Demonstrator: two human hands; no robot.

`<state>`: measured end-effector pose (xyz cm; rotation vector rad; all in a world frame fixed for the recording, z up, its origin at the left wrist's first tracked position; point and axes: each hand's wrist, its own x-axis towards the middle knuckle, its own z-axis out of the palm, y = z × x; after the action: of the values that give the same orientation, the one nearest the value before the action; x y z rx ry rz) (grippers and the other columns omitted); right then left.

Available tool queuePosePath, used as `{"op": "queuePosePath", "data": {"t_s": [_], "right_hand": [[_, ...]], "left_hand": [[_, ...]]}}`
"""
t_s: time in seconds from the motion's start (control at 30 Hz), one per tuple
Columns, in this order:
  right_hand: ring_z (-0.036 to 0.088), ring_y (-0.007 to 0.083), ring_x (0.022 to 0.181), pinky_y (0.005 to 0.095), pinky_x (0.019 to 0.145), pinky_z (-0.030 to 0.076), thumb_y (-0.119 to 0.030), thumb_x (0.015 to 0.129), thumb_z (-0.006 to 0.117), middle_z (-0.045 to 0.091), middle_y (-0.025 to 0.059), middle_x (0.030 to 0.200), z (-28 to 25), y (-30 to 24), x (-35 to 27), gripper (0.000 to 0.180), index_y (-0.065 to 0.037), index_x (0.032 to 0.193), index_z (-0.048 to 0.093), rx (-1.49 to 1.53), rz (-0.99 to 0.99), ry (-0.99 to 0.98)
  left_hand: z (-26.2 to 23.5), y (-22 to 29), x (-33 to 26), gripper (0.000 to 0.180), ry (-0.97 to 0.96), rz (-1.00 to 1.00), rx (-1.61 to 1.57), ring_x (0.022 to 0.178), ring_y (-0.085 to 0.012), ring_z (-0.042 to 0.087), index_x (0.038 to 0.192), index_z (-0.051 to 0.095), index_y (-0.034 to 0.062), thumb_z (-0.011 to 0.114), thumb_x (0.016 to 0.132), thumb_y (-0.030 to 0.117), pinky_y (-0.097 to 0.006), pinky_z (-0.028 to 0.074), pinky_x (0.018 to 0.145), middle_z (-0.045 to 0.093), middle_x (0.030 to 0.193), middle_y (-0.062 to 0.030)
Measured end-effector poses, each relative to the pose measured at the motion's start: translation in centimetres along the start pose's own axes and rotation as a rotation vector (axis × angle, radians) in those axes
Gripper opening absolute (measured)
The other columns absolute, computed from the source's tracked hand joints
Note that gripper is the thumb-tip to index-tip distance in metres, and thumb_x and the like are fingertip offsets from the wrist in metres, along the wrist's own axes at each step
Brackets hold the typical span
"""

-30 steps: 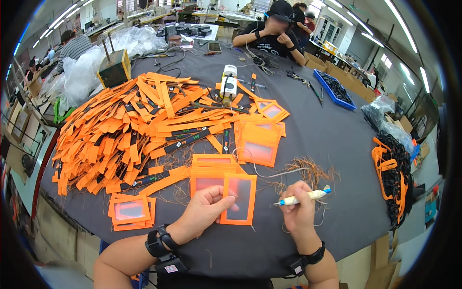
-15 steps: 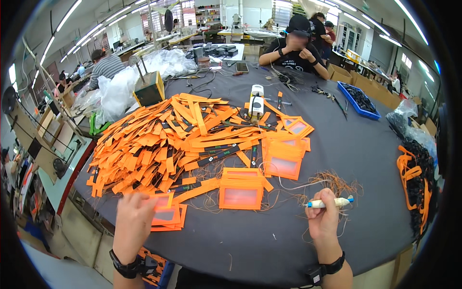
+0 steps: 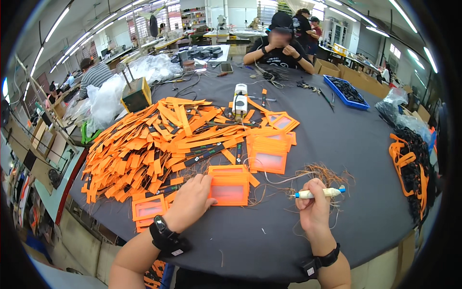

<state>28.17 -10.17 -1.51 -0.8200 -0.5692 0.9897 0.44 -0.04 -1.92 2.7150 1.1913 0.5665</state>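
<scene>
My left hand reaches over the left edge of the middle stack of orange-bordered window pieces. Its thumb and fingertips touch that edge and stand apart. A smaller stack of the same pieces lies left of my left wrist. On the right, my right hand is closed around a white pen-shaped tool with blue ends, held level just above the table. A pale cord runs near it, beside a tangle of orange thread. Another stack of window pieces lies beyond the middle one.
A large heap of orange strips covers the table's left side. Behind the stacks are a white power strip and a yellow-black box. A blue tray holds black parts. Black-orange straps lie far right. A person sits opposite.
My left hand has moved right from the small left stack to the middle stack. The right hand keeps its hold on the pen-shaped tool. The whole view has shifted slightly.
</scene>
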Motion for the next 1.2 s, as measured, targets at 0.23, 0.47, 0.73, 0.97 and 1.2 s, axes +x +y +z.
{"op": "queuePosePath", "data": {"t_s": [0.23,0.47,0.73,0.97,1.2], "right_hand": [[0.042,0.0081,0.046,0.0225,0.044,0.034,-0.016,0.088,0.056,0.047,0.0009,0.055,-0.2,-0.1,0.0,0.017,-0.006,0.075,0.051,-0.007,0.019,-0.007],[0.042,0.0076,0.046,0.0220,0.044,0.033,-0.017,0.088,0.057,0.047,0.0003,0.055,-0.2,0.2,0.1,0.018,-0.007,0.075,0.051,-0.014,0.031,-0.015],[0.043,0.0061,0.046,0.0202,0.043,0.034,-0.023,0.092,0.056,0.052,0.0018,0.060,-0.6,0.2,0.0,0.020,-0.007,0.082,0.052,-0.087,0.023,-0.064],[0.062,0.0119,0.057,0.0198,0.050,0.045,-0.045,0.096,0.046,0.068,0.0120,0.083,1.4,-0.4,-1.5,0.044,-0.005,0.110,0.048,-0.483,-0.063,-0.168],[0.063,0.0142,0.077,0.0257,0.065,0.054,-0.002,0.086,0.061,0.061,0.0134,0.095,1.2,-0.2,-1.3,0.030,-0.005,0.109,0.042,-0.240,-0.054,-0.208]], "left_hand": [[1.0,0.1,0.1,0.049,0.087,-0.043,-0.138,0.086,-0.0338,0.055,0.111,0.048,0.0001,0.075,0.071,0.014,-0.040,0.046,0.075,0.054,0.093,-0.0155],[1.6,-0.6,-0.2,0.048,0.115,-0.046,-0.155,0.080,-0.0307,0.056,0.108,0.048,0.0005,0.076,0.071,0.015,-0.039,0.045,0.069,0.054,0.089,-0.0145],[-0.6,-0.1,0.7,0.031,0.008,-0.202,-0.257,0.072,-0.0204,0.057,0.092,0.047,0.0021,0.072,0.075,0.008,-0.033,0.046,0.060,0.056,0.088,-0.0126],[-3.4,3.6,-0.2,0.022,0.180,0.161,-0.462,0.078,-0.0211,0.061,0.082,0.049,0.0022,0.065,0.072,-0.008,-0.031,0.051,0.063,0.059,0.098,-0.0138],[-2.0,5.6,1.0,0.022,0.331,0.418,-0.355,0.077,-0.0274,0.063,0.083,0.050,0.0024,0.064,0.070,-0.008,-0.032,0.052,0.066,0.057,0.105,-0.0154]]}}
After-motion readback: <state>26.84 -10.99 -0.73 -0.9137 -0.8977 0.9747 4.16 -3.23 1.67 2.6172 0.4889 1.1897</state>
